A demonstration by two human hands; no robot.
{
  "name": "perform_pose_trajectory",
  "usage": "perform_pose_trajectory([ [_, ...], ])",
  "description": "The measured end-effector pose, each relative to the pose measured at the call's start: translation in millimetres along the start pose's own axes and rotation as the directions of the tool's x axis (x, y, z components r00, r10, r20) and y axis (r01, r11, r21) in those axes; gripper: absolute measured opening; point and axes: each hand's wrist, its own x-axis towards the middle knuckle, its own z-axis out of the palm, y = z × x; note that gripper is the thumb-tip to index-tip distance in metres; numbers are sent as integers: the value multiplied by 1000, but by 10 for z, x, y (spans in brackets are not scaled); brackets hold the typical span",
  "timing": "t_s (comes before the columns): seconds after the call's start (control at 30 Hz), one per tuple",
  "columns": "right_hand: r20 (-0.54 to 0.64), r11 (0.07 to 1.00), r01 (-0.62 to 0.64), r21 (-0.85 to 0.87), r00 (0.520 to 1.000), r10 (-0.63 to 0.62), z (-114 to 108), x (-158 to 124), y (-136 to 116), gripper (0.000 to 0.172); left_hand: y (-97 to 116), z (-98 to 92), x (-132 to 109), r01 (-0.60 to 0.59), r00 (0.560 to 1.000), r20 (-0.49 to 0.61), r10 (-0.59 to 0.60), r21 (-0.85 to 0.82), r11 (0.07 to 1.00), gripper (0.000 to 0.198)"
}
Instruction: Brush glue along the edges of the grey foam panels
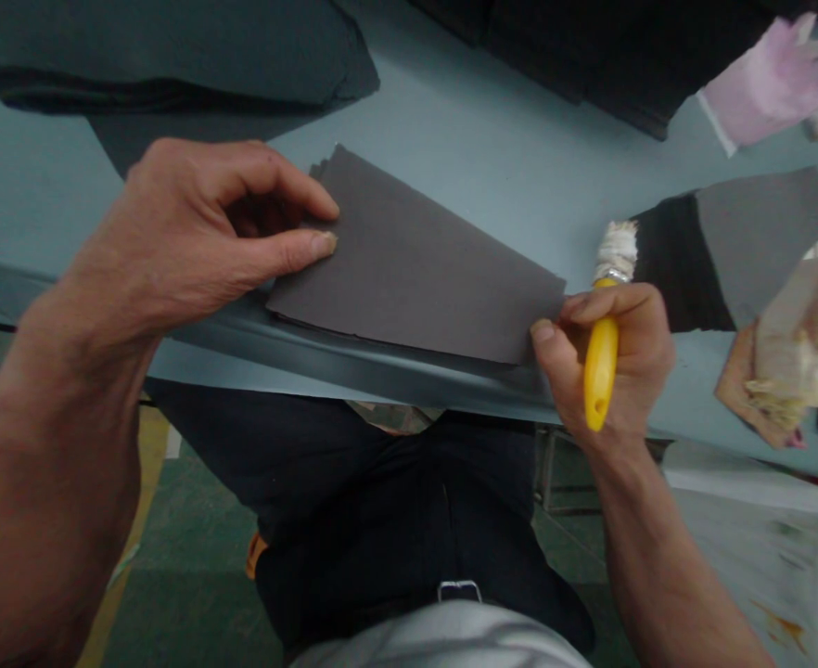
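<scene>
A stack of dark grey, tapered sheets (pixel 415 264) lies at the near edge of the table, held at both ends. My left hand (pixel 242 218) pinches its left end, thumb and forefinger on the top sheet. At the right end, my right hand (pixel 618 348) grips the corner between thumb and fingers. That same hand also carries a brush with a yellow handle (pixel 601 362) and a whitish, wrapped-looking head pointing away from me. Whether the sheets are fabric or paper I cannot tell.
More grey pieces (pixel 763 241) lie on the light blue table (pixel 492 176) at right, near a glue-crusted container (pixel 812 325). Dark folded cloth (pixel 172 56) sits at the far left, black cloth (pixel 576 56) at the far middle. A pink packet (pixel 771 83) is at far right.
</scene>
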Motion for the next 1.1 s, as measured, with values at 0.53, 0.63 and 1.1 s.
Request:
perform_pose_trajectory([
  [0.53, -4, 999, 47, -4, 999, -47, 33, -38, 11, 27, -33, 4, 15, -8, 1000, 2, 8, -37, 999, 36],
  [0.63, -11, 998, 49, -34, 999, -49, 34, -35, 7, 27, -38, 10, 14, -7, 1000, 7, 7, -58, 998, 34],
  [1.1, -18, 997, 67, -47, 998, -68, 65, -21, -65, 26, -41, -3, 16, -22, 1000, 0, 22, -35, 999, 36],
])
